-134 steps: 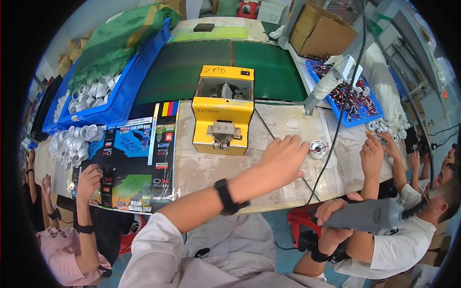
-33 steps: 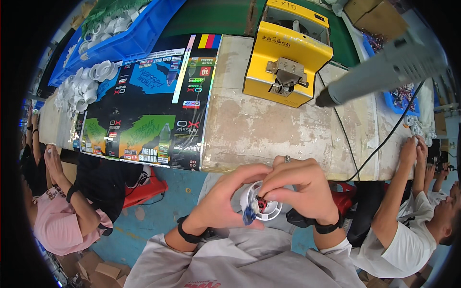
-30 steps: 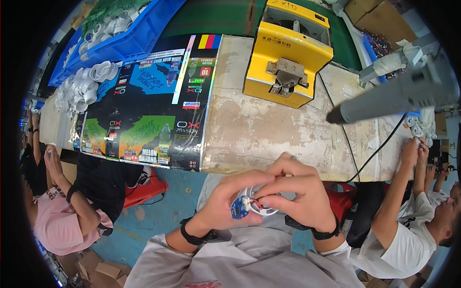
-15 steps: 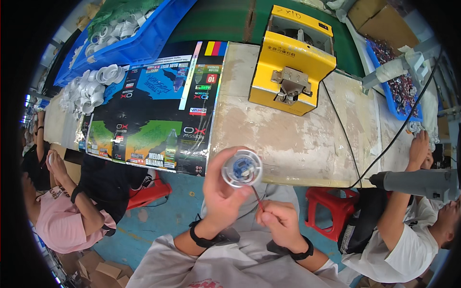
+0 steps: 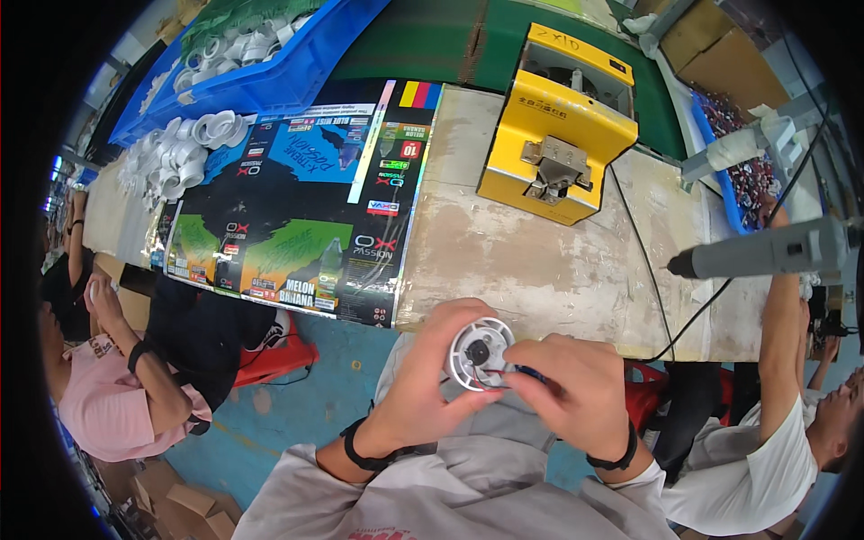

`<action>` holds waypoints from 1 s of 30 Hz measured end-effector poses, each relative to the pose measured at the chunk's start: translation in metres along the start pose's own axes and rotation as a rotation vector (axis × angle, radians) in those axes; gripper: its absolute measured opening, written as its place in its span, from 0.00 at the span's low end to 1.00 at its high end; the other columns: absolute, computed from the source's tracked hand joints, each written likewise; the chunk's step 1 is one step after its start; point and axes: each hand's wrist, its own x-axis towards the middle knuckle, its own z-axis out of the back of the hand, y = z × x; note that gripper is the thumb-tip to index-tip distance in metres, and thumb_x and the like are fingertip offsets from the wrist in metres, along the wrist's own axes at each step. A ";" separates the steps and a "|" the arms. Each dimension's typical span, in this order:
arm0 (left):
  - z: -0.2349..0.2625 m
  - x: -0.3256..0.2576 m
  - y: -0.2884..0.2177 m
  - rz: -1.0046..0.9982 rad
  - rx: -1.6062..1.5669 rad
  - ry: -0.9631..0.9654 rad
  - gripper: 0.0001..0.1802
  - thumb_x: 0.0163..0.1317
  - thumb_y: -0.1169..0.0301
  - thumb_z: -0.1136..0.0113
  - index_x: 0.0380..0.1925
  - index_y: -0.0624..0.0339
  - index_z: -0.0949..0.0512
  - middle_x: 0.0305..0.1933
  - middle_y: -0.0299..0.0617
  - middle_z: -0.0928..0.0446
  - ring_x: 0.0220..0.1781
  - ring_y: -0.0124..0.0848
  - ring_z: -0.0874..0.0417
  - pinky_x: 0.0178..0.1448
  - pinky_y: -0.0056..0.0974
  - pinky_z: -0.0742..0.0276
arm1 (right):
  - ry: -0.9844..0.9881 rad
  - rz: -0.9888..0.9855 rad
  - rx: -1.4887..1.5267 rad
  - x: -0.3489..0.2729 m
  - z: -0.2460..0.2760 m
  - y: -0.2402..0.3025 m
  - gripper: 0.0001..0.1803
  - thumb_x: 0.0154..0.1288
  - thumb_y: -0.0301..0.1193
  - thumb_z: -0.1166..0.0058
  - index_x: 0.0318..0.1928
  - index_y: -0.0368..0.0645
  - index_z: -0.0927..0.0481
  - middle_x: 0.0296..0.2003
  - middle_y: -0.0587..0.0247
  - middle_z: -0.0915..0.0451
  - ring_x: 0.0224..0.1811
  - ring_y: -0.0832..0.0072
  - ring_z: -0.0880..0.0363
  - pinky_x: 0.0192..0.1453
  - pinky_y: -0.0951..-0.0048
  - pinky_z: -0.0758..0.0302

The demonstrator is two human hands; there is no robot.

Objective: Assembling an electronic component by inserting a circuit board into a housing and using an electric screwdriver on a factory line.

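Above my lap, at the table's front edge, my left hand [image 5: 423,382] is closed round a white round plastic housing [image 5: 456,359]. The housing is tilted so its open face shows, with a dark round part [image 5: 478,352] inside. A thin red wire [image 5: 493,371] runs from the housing toward my right hand [image 5: 580,387]. Between the fingers of that hand is a small blue circuit board [image 5: 533,372], mostly covered by them. Both hands are close together, with the right fingertips at the housing's rim.
A yellow machine [image 5: 558,126] stands on the table beyond my hands. White plastic rings [image 5: 171,162] are piled by a blue bin [image 5: 261,94] at the left. A grey electric screwdriver [image 5: 765,252] hangs at right, near a cable. People sit on both sides.
The blue board has come out of the housing into my right fingers, exposing the dark part. My right hand has moved up to the housing. The person at right has reached toward the far bin.
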 end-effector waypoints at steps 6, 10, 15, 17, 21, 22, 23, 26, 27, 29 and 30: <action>-0.001 -0.001 -0.005 0.039 -0.124 0.054 0.43 0.40 0.79 0.29 0.59 0.63 0.38 0.57 0.53 0.33 0.60 0.48 0.32 0.63 0.44 0.35 | 0.191 0.013 0.427 0.007 0.014 -0.012 0.15 0.50 0.27 0.34 0.41 0.42 0.19 0.32 0.62 0.20 0.23 0.69 0.23 0.25 0.73 0.29; 0.000 0.004 -0.013 -0.057 0.137 0.082 0.41 0.41 0.79 0.28 0.58 0.62 0.37 0.56 0.54 0.33 0.59 0.49 0.31 0.61 0.44 0.33 | 0.142 0.212 -0.045 0.009 0.016 -0.004 0.16 0.48 0.28 0.32 0.41 0.43 0.18 0.31 0.62 0.21 0.22 0.69 0.25 0.24 0.73 0.30; -0.002 0.004 -0.017 -0.058 0.241 0.083 0.41 0.40 0.81 0.28 0.57 0.62 0.36 0.56 0.54 0.33 0.58 0.51 0.30 0.60 0.43 0.32 | 0.304 -0.005 0.244 0.013 0.022 -0.003 0.15 0.46 0.30 0.31 0.37 0.44 0.18 0.28 0.65 0.23 0.24 0.68 0.26 0.24 0.71 0.31; 0.000 0.003 -0.015 -0.040 0.169 0.058 0.41 0.39 0.81 0.28 0.57 0.63 0.36 0.56 0.53 0.33 0.58 0.50 0.30 0.60 0.43 0.32 | 0.219 0.094 0.155 0.010 0.018 -0.007 0.15 0.46 0.30 0.31 0.38 0.44 0.18 0.28 0.65 0.22 0.25 0.67 0.25 0.25 0.71 0.31; 0.001 0.004 -0.013 -0.003 0.130 0.076 0.41 0.39 0.81 0.28 0.57 0.63 0.36 0.55 0.52 0.32 0.58 0.49 0.29 0.60 0.43 0.32 | 0.119 0.232 -0.214 0.004 0.023 -0.005 0.18 0.45 0.29 0.31 0.39 0.42 0.18 0.29 0.64 0.23 0.27 0.68 0.25 0.27 0.71 0.29; 0.001 0.004 -0.012 -0.011 0.149 0.075 0.41 0.39 0.81 0.29 0.57 0.62 0.36 0.55 0.52 0.32 0.57 0.49 0.29 0.60 0.42 0.32 | 0.119 0.230 -0.215 0.005 0.022 -0.006 0.18 0.45 0.29 0.31 0.39 0.42 0.18 0.29 0.64 0.23 0.27 0.68 0.25 0.27 0.71 0.29; 0.000 0.004 -0.010 -0.019 0.166 0.075 0.40 0.39 0.81 0.29 0.57 0.62 0.36 0.55 0.52 0.32 0.57 0.48 0.29 0.60 0.42 0.32 | 0.148 0.183 0.002 0.006 0.020 -0.007 0.18 0.44 0.30 0.30 0.39 0.43 0.18 0.28 0.65 0.25 0.26 0.69 0.26 0.26 0.71 0.29; -0.001 0.000 -0.006 0.055 0.015 0.024 0.40 0.39 0.81 0.29 0.57 0.62 0.35 0.54 0.51 0.32 0.56 0.48 0.29 0.60 0.42 0.32 | 0.131 0.201 0.041 0.006 0.017 -0.005 0.20 0.43 0.32 0.30 0.40 0.43 0.18 0.25 0.67 0.27 0.25 0.70 0.28 0.25 0.72 0.30; 0.000 0.001 -0.006 0.056 0.013 0.025 0.40 0.39 0.81 0.29 0.57 0.62 0.35 0.54 0.51 0.32 0.56 0.48 0.29 0.60 0.42 0.32 | 0.086 0.264 -0.144 0.006 0.018 -0.004 0.21 0.42 0.32 0.29 0.40 0.43 0.18 0.24 0.68 0.27 0.24 0.69 0.28 0.25 0.72 0.31; 0.000 0.002 -0.007 0.050 -0.009 0.040 0.40 0.39 0.81 0.29 0.56 0.62 0.35 0.54 0.51 0.32 0.56 0.48 0.29 0.60 0.41 0.32 | 0.102 0.289 -0.250 0.003 0.024 -0.006 0.20 0.43 0.32 0.30 0.40 0.43 0.18 0.24 0.67 0.25 0.24 0.69 0.27 0.25 0.72 0.30; 0.000 0.002 -0.006 0.050 -0.010 0.041 0.40 0.39 0.81 0.29 0.56 0.62 0.35 0.54 0.51 0.32 0.56 0.48 0.29 0.60 0.41 0.32 | 0.116 0.315 -0.354 0.002 0.026 -0.007 0.19 0.45 0.31 0.31 0.41 0.43 0.18 0.25 0.66 0.23 0.23 0.68 0.25 0.25 0.73 0.30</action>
